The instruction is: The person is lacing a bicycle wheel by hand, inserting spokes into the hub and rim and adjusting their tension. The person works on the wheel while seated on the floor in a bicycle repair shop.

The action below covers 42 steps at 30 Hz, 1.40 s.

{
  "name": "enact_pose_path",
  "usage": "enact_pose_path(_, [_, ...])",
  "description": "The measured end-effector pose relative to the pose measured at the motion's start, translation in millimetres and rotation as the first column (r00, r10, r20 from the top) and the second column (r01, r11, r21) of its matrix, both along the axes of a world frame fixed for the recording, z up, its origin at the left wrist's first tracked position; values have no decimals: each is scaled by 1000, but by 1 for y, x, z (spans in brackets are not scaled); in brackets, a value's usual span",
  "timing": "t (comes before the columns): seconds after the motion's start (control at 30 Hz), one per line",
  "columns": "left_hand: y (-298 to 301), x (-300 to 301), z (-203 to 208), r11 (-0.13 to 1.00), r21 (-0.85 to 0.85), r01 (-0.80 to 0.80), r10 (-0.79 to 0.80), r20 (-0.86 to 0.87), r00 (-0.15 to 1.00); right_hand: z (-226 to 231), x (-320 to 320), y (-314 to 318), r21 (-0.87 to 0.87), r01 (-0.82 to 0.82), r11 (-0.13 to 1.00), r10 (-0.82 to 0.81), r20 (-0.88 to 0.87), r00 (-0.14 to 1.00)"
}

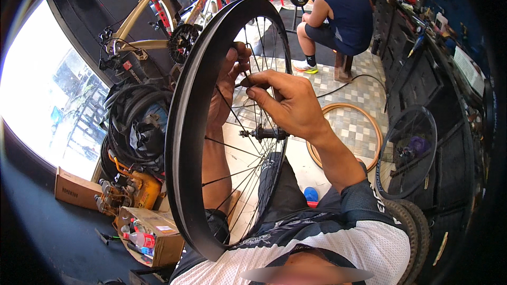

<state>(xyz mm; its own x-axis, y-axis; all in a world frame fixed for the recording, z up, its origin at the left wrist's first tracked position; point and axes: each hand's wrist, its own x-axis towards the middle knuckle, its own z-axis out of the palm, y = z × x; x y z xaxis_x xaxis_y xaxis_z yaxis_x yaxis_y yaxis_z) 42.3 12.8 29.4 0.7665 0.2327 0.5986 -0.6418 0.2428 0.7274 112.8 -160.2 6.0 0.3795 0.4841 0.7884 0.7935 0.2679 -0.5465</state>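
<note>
A black deep-rimmed bicycle wheel [185,121] stands upright in front of me, its lower edge against my lap and shirt. Thin black spokes run from the rim to the dark hub [266,133]. My left hand [229,82] reaches up on the wheel's far side, partly hidden by rim and spokes, its fingers curled closed about a spoke. From the right, my right hand [288,100] pinches at the same place with thumb and forefinger. A small dark bit shows at those fingertips, too small to make out. The two hands nearly touch.
A gold bicycle frame [134,26] stands at far left above black tyres [140,111]. Near left are an orange compressor [145,190] and a cardboard box [158,232] of bottles. A tan tyre [377,142] lies right; another wheel [409,153] leans on cabinets. A person [343,16] sits ahead.
</note>
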Motion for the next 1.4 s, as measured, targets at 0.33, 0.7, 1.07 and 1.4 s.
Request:
enact_pose_path(0.33, [-1,15,2,997,45,-69,74,-120,990,-7,8,2,44,43,998,-43,1,999])
enact_pose_path(0.7, [6,8,-1,996,48,-80,82,-52,995,-12,14,12,99,-4,995,-1,52,999])
enact_pose_path(1.07, [-14,1,7,994,105,-38,44,-49,998,-5,9,-4,-8,3,1000,-3,-8,1000])
enact_pose_path(1.4, [1,24,-11,997,38,65,-60,-113,992,-11,15,-13,-35,56,998,-57,-20,998])
